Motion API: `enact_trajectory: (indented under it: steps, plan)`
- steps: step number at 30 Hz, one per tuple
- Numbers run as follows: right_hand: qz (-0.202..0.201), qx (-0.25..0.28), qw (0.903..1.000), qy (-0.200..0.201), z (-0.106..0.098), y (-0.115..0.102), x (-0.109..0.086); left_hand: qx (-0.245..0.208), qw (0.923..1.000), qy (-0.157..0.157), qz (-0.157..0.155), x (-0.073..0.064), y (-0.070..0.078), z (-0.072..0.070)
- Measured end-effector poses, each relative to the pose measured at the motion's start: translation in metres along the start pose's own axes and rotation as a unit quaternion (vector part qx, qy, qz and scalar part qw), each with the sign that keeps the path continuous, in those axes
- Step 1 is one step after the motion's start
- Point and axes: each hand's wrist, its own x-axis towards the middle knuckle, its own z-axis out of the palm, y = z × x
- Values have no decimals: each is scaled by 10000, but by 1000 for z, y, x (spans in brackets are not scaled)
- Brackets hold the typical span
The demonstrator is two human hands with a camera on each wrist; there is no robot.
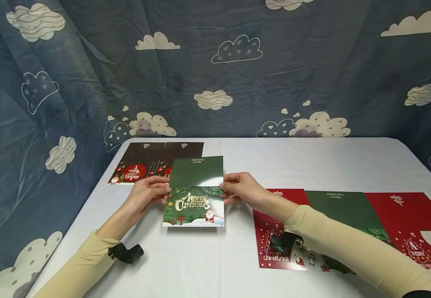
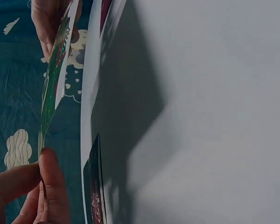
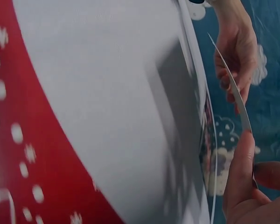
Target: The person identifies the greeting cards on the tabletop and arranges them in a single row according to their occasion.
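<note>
Held up over the table between both hands is a green Christmas card (image 1: 194, 178) with "Merry Christmas" lettering and a small Santa. My left hand (image 1: 149, 193) pinches its left edge between thumb and fingers. On the opposite edge, the right hand (image 1: 242, 188) pinches it the same way. The left wrist view shows the card (image 2: 53, 88) nearly edge-on, raised off the cloth with its shadow below. From the right wrist the card (image 3: 240, 109) appears as a thin, slightly bowed edge between the hands.
A dark card with red ornaments (image 1: 144, 159) lies at the table's back left, partly behind the held card. On the right lie a red card (image 1: 263, 244), a green card (image 1: 343, 209) and another red card (image 1: 398, 215), partly under the right forearm. White cloth (image 1: 185, 265) covers the table.
</note>
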Motion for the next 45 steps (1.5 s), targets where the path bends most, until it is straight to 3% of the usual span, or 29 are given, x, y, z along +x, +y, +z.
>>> enact_trajectory:
  steps: [9, 14, 24, 34, 45]
  plan:
    - [16, -3, 9999, 109, -25, -8, 15, -34, 9998, 149, -93, 30, 9, 16]
    - [199, -56, 9995, 238, -41, -13, 26, -132, 9998, 42, -140, 46, 15, 24]
    - [283, -229, 9960, 813, -70, -16, 54, -221, 9994, 36, -282, 83, 19, 44]
    - [188, -645, 9918, 1088, -93, -12, 71, 100, 9982, 149, -580, 113, 19, 64]
    - [101, -1126, 9832, 1434, -106, -8, 77, 249, 9994, 221, -125, 127, 16, 83]
